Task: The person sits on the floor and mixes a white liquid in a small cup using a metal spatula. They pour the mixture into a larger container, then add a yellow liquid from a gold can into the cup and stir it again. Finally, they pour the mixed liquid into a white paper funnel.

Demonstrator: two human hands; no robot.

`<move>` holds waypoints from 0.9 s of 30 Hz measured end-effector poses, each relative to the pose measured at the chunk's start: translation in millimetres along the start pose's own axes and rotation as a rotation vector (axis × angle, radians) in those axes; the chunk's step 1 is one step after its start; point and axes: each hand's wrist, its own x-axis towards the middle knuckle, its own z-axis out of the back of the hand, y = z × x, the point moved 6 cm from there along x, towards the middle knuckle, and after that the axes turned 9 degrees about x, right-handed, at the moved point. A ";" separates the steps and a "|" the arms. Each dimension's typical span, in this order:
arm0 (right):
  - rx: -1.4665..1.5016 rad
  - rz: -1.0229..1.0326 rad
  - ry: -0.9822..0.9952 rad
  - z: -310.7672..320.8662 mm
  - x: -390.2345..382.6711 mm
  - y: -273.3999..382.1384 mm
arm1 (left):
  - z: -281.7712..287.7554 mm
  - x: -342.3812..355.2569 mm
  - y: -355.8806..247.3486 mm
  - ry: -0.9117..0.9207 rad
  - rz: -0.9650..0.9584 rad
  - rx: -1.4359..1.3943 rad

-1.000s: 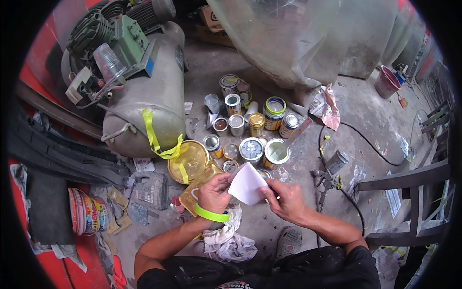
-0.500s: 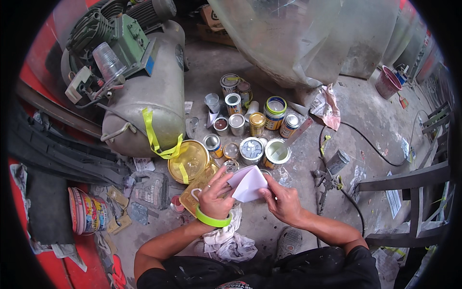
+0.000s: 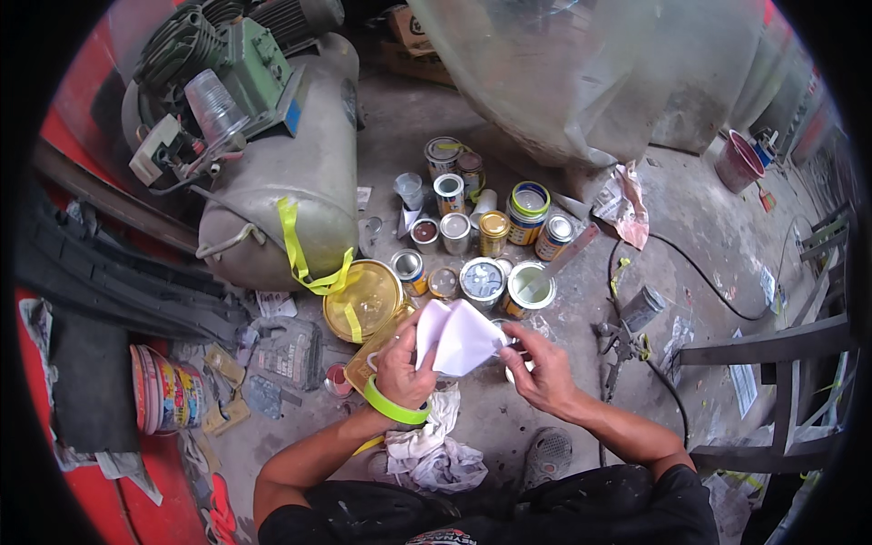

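A folded sheet of white paper [image 3: 465, 340], bent into a cone-like shape, is held in front of me above the floor. My left hand [image 3: 401, 374] is closed round its left side, thumb against the near face; a yellow-green band [image 3: 396, 405] circles that wrist. At the right corner of the paper, my right hand [image 3: 543, 371] pinches the edge between thumb and curled fingers. Just beyond the paper stand an open can of pale paint [image 3: 536, 284] with a flat stick [image 3: 574, 248] in it, and a lidded can [image 3: 482, 280]. A crumpled white cloth [image 3: 440, 459] lies below my hands.
Several paint cans [image 3: 493, 232] crowd the floor ahead. A compressor tank [image 3: 277, 173] stands on the left, near a round yellow lid [image 3: 363, 300]. On the right are a spray gun [image 3: 619, 343], a black hose [image 3: 708, 277] and a dark metal frame [image 3: 763, 341].
The paper has opened wider and moved slightly left. My left hand has wrapped round its side, and my right hand has shifted to its outer corner. The view has tilted slightly.
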 end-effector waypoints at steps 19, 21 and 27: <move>0.249 -0.198 -0.263 47.4 18.2 -31.3 | 129.1 59.7 105.2 -0.085 0.251 0.025; 0.173 -0.174 -0.255 54.3 25.7 -29.7 | 149.3 65.0 147.9 0.019 0.262 0.353; 0.119 -0.097 -0.480 130.3 27.8 -31.0 | 103.8 46.2 72.3 -0.448 -0.378 1.090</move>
